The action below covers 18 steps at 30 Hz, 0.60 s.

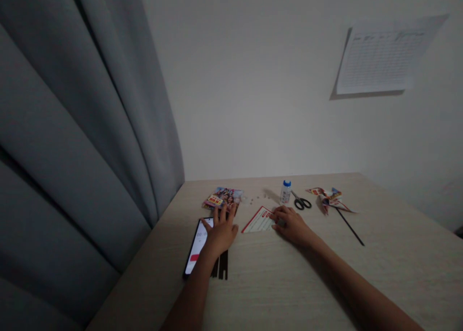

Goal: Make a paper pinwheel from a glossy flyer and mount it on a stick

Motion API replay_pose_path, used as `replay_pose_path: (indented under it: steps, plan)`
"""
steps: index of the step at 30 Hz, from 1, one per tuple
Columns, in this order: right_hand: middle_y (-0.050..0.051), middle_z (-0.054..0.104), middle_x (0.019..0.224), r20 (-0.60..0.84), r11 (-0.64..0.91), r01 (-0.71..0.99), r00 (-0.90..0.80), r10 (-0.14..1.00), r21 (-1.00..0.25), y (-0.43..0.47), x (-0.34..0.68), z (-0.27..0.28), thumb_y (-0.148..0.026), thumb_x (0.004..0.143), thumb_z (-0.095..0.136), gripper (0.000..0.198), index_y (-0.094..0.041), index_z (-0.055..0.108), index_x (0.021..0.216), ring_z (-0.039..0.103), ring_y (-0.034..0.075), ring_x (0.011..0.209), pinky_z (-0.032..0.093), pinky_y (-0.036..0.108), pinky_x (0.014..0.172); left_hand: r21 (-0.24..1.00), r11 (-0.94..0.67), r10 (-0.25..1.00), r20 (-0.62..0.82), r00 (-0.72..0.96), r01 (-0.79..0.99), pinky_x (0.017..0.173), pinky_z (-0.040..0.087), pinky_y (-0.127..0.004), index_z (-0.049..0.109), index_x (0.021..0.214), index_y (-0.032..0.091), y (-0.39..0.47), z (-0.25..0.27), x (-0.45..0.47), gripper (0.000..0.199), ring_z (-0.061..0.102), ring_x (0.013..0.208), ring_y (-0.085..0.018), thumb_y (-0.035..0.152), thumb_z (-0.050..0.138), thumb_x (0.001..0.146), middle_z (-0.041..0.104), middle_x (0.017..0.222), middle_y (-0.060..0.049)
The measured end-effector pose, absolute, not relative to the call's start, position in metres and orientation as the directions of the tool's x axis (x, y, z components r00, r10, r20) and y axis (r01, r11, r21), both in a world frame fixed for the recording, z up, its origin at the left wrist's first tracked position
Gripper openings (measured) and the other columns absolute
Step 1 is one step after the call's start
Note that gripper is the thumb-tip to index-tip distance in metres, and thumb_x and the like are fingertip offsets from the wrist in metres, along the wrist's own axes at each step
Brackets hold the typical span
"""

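Your right hand (291, 225) lies at the right side of the triangular paper (257, 220), which sits flat in the middle of the desk (275, 285), nearer the far edge than its own distance from you would suggest at first glance. That grip is narrow, fingers bent onto the paper's border, likely to steady it; you cannot tell whether they pinch it or only press. Your left hand (221, 232) has a wide grip, fingers spread at the front of the printed papers (226, 196) near the desk's far left corner, perhaps to settle the pile; contact is hard to judge. Under that wrist are the phone (197, 246), lying face up toward the left edge, perhaps so its screen can be read, and some dark strips (223, 266). Toward the far edge, the blue-capped bottle (285, 192) stands upright with scissors (303, 204) just beside it, both probably left within your right hand's reach. The pinwheel (328, 200) on its dark stick (350, 227) lies toward the far right corner, apart from your working space.
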State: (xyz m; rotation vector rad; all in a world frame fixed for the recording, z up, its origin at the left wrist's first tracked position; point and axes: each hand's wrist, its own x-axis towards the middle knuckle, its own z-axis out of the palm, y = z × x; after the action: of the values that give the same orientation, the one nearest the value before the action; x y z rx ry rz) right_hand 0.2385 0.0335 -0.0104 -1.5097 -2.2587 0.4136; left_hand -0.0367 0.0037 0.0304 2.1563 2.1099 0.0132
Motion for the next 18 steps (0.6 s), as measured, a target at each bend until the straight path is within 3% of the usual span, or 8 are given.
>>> replay_pose_path:
  steps: [12,18]
  plan:
    - [0.010,0.060,0.132,0.162,0.311,0.871,-0.268,0.950,-0.381,0.024,0.221,-0.005,-0.041,0.086,0.066,0.034,-0.025,0.067,0.116,0.051,0.030,0.123,0.043,0.044,0.096,0.146,-0.134,0.975,0.197,0.104,0.980,0.114,0.006,-0.080,0.013,0.163,0.034,0.001,0.000,0.018,0.079,0.004,0.156,-0.040,0.059,0.045,0.096,0.013,0.172,-0.006]
    - [0.009,0.059,0.132,0.164,0.318,0.868,-0.276,0.947,-0.381,0.026,0.222,-0.009,-0.042,0.087,0.066,0.031,-0.026,0.066,0.113,0.051,0.030,0.123,0.042,0.044,0.096,0.144,-0.119,0.977,0.192,0.090,0.982,0.115,0.000,-0.078,0.017,0.163,0.031,0.004,-0.010,0.026,0.084,0.000,0.156,-0.042,0.063,0.048,0.092,0.016,0.171,-0.006]
